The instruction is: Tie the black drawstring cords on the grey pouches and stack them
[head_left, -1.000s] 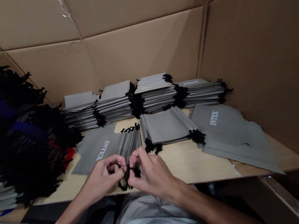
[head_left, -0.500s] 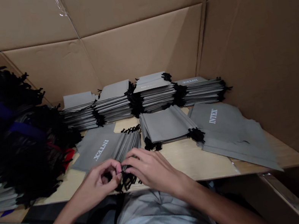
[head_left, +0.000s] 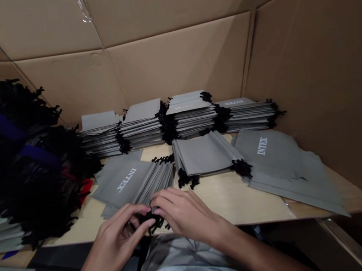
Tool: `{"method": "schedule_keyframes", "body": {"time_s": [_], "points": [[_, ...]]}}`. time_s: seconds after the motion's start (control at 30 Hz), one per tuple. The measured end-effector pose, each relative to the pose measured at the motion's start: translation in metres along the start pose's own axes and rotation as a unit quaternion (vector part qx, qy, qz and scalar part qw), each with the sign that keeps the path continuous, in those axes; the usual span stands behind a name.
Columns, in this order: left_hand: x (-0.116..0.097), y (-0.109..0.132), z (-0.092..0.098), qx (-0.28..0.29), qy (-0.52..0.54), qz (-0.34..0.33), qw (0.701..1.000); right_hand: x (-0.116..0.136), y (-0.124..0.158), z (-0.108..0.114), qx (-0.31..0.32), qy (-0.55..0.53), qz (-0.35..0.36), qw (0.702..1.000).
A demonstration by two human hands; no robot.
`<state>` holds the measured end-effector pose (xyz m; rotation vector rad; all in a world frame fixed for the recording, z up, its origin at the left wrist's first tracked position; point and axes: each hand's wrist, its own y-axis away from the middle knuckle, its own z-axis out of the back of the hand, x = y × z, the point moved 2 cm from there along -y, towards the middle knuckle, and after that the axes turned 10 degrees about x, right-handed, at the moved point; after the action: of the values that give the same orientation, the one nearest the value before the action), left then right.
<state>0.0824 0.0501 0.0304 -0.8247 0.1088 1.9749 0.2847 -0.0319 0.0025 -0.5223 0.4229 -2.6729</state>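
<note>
My left hand [head_left: 122, 230] and my right hand [head_left: 182, 212] meet at the table's near edge over a cluster of knotted black drawstring cords [head_left: 155, 224]. Fingertips of my right hand are pinched on a cord. My left fingers curl round the cords from the other side, thumb and forefinger slightly apart at the tips. These cords hang at the near end of a fanned stack of grey drawstring pouches [head_left: 155, 177], partly hidden by my hands. Beyond my left hand lies a grey pouch printed INTEX [head_left: 121, 176].
Several neat stacks of grey pouches [head_left: 142, 126] line the cardboard wall [head_left: 181, 56]. A smaller pile [head_left: 203, 155] sits mid-table, with flat INTEX pouches [head_left: 275, 156] to its right. At left rises a tall heap with black cords [head_left: 37, 193] and blue straps [head_left: 4, 124].
The view has shifted slightly, so the piles appear a little lower and further right. My left thumb and forefinger have spread apart somewhat; my right hand stays at the cords.
</note>
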Motion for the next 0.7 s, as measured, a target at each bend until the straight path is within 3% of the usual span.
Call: {"method": "schedule_keyframes", "body": {"time_s": [0.23, 0.7], "points": [[0.003, 0.012, 0.001, -0.02, -0.002, 0.003, 1.0, -0.001, 0.001, -0.003, 0.006, -0.004, -0.005, 1.0], [-0.002, 0.017, -0.008, -0.062, 0.179, 0.151, 0.97, -0.001, 0.001, -0.002, 0.003, -0.008, 0.005, 1.0]]}}
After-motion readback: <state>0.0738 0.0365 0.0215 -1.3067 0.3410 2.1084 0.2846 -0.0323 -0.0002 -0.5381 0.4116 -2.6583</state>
